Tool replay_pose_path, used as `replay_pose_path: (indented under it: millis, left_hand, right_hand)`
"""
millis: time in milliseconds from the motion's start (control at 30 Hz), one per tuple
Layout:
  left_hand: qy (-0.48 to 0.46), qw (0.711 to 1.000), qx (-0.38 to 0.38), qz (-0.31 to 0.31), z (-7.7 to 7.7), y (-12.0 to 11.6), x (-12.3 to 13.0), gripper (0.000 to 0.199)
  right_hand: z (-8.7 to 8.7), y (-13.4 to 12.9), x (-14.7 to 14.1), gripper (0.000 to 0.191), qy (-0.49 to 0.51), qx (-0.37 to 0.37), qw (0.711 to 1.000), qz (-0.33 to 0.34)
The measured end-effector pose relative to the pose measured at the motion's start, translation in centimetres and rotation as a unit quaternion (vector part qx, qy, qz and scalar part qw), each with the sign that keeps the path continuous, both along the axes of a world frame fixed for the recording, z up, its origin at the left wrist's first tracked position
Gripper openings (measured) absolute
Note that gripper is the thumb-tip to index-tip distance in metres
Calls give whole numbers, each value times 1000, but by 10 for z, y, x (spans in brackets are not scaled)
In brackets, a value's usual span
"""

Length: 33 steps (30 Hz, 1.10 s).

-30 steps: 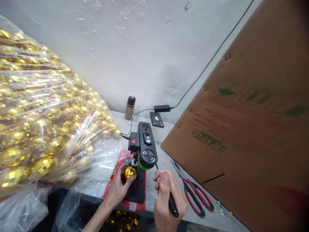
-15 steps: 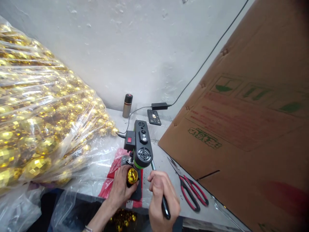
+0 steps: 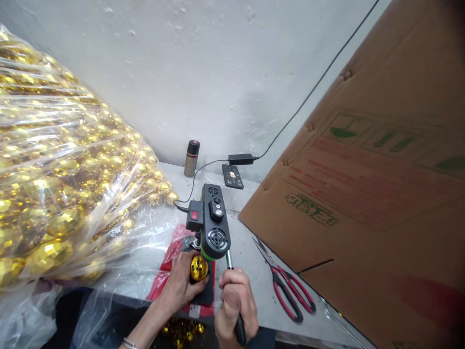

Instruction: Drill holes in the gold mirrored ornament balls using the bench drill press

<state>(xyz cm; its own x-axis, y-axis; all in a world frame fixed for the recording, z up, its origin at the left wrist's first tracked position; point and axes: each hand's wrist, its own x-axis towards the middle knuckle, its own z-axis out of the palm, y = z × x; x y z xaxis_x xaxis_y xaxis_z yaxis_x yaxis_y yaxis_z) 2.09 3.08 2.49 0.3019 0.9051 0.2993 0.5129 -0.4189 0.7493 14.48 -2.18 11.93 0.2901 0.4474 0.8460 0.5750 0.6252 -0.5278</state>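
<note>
My left hand (image 3: 178,281) curls its fingers and thumb round a shiny gold faceted ball (image 3: 199,268), held low under the front of a small black bench drill press (image 3: 217,218). The head of the machine hides the tool tip above the ball, so contact cannot be made out. My right hand (image 3: 237,304) is wrapped round the black-gripped lever (image 3: 229,261) on the machine's right side. The black base (image 3: 207,293) stands on a red plastic sheet (image 3: 157,286).
A big clear bag of gold balls (image 3: 83,169) fills the left. Red-and-black scissors (image 3: 286,288) lie right of my hand, beside a large cardboard box (image 3: 348,194). Behind the machine are a spray can (image 3: 192,158), a phone (image 3: 232,176) and a power adapter (image 3: 241,159).
My right hand has pulled the lever down and toward me, slightly left. The machine's head sits a little lower over the ball. My left hand keeps its hold.
</note>
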Motion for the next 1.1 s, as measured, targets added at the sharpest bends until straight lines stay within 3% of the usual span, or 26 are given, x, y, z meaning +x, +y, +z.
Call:
replay_pose_path:
  millis: [233, 633, 1100]
  left_hand:
    - [-1, 1000, -11, 0, -3, 0, 0, 43]
    - [-10, 1000, 0, 10, -3, -1, 1, 44]
    - [-22, 1000, -1, 8, -6, 0, 2, 48]
  right_hand:
    - [-6, -1, -3, 35, -5, 0, 999, -36]
    - [1, -2, -5, 35, -16, -13, 998, -61]
    - [-14, -3, -8, 34, 5, -12, 997, -80]
